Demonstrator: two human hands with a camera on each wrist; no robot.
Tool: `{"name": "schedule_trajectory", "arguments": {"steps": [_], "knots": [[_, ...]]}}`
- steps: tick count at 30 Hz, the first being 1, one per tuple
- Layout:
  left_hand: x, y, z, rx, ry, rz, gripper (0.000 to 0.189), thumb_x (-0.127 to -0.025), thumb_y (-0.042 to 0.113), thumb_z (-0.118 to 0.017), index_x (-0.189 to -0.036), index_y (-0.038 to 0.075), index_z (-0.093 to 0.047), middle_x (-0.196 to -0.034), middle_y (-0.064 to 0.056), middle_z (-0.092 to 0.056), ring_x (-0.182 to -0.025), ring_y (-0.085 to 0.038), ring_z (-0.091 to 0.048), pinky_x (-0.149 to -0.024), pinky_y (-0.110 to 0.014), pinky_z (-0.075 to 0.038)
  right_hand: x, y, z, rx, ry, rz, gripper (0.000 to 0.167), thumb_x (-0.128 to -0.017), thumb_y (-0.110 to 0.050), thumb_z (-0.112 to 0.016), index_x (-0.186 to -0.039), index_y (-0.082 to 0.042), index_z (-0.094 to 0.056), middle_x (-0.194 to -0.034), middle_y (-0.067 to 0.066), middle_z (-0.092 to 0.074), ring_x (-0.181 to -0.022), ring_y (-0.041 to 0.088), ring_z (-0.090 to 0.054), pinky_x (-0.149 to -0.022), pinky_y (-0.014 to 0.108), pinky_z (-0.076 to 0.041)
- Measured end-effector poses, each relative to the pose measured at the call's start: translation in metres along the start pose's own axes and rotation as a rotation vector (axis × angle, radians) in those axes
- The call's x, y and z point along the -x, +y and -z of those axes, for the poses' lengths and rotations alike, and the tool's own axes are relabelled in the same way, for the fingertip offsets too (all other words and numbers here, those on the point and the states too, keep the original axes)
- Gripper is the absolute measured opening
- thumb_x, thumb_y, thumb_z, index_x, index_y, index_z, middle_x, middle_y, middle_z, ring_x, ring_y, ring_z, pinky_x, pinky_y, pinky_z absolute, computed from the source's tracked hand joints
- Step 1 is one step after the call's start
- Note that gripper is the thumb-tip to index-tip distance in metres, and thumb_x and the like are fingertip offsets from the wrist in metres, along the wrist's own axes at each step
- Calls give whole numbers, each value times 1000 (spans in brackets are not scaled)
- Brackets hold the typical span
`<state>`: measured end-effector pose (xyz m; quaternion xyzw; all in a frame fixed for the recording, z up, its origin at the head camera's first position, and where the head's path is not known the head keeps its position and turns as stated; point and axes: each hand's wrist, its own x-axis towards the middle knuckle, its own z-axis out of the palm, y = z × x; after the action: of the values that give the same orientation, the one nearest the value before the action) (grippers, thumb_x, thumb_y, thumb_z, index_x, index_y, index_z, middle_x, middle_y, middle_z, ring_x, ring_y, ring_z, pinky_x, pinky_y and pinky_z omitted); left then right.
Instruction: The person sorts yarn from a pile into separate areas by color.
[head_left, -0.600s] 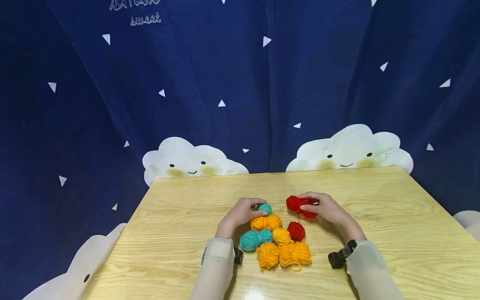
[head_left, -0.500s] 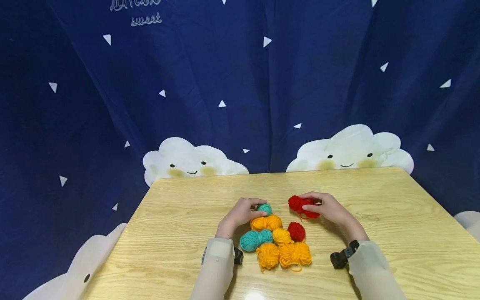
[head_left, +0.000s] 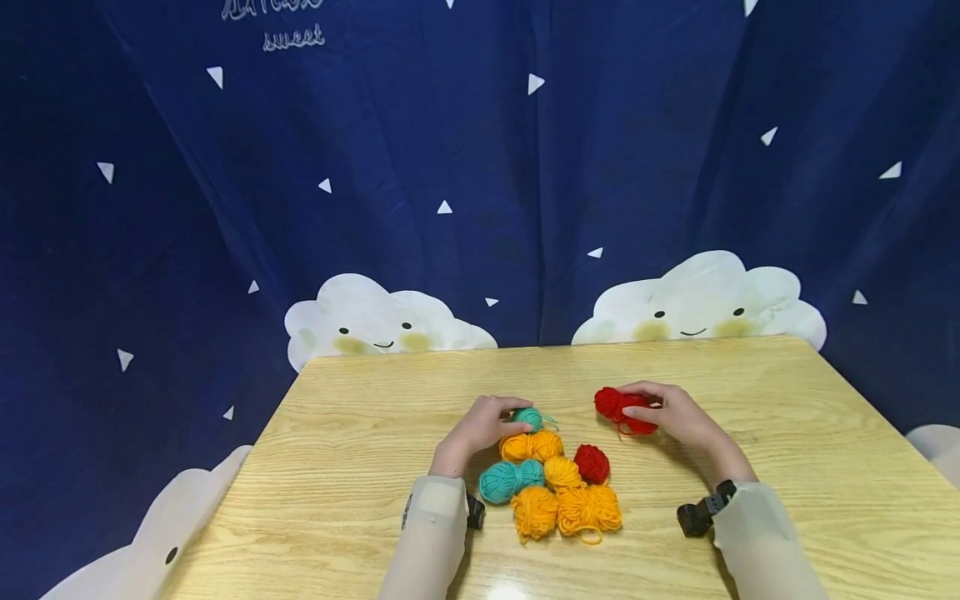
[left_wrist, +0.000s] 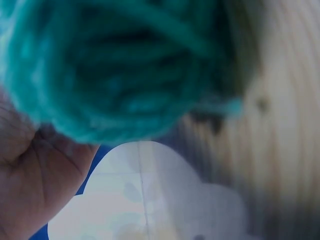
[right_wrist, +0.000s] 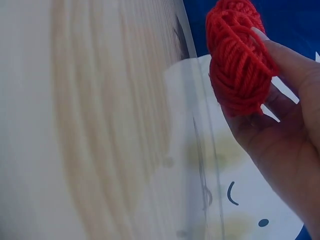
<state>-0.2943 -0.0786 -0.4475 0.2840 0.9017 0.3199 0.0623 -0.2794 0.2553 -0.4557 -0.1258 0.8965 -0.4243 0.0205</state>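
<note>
My left hand (head_left: 480, 427) pinches a small teal yarn ball (head_left: 528, 418) at the far end of a cluster of yarn. Close up in the left wrist view, that teal yarn (left_wrist: 110, 75) fills the upper part, with the palm (left_wrist: 42, 185) beside it. To the right, my right hand (head_left: 675, 414) holds a red yarn skein (head_left: 611, 403) between thumb and fingers, apart from the cluster. The right wrist view shows the skein (right_wrist: 242, 65) tied round its middle, a loose strand hanging in the head view. Just below the teal ball lies an orange skein (head_left: 531, 447).
The cluster also has a teal skein (head_left: 512, 481), a small orange ball (head_left: 563, 472), a red ball (head_left: 592, 463) and two larger orange bundles, one at left (head_left: 536, 512) and one at right (head_left: 589, 507). A dark blue curtain (head_left: 480, 150) hangs behind the wooden table (head_left: 337, 450).
My right hand has moved to the right with the red yarn skein, farther from the cluster. The left hand stays on the teal yarn ball; its loose tail has dropped lower.
</note>
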Motion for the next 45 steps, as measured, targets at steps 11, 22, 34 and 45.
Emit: {"name": "schedule_trajectory", "arguments": {"steps": [11, 22, 34, 45], "knots": [[0, 1, 0, 1, -1, 5, 45, -93, 30, -66, -133, 11, -62, -133, -9, -64, -119, -27, -63, -103, -40, -52, 7, 8, 16, 15, 27, -43, 45, -93, -33, -66, -133, -12, -61, -132, 21, -60, -107, 30, -57, -75, 24, -53], [0, 1, 1, -1, 0, 14, 45, -93, 30, -67, -133, 11, -62, -133, -9, -64, -118, -27, -63, -103, -40, -52, 14, 16, 35, 58, 53, -83, 48, -95, -31, -64, -137, -8, -57, -133, 25, -58, -107, 32, -57, -74, 20, -53], [0, 2, 1, 1, 0, 9, 44, -93, 31, -67, -132, 12, -63, -132, -8, -65, -117, -26, -64, -103, -39, -52, 23, 28, 48, 77, 75, -92, 52, -95, -34, -63, -138, -6, -55, -133, 27, -56, -111, 35, -56, -74, 20, -54], [1, 3, 1, 9, -2, 18, 44, -93, 31, -67, -132, 12, -63, -133, -9, -64, -118, -26, -63, -103, -40, -52, 33, 43, 62, 53, 91, -96, 55, -96, -39, -60, -139, -6, -53, -129, 26, -58, -98, 22, -55, -66, 22, -54]]}}
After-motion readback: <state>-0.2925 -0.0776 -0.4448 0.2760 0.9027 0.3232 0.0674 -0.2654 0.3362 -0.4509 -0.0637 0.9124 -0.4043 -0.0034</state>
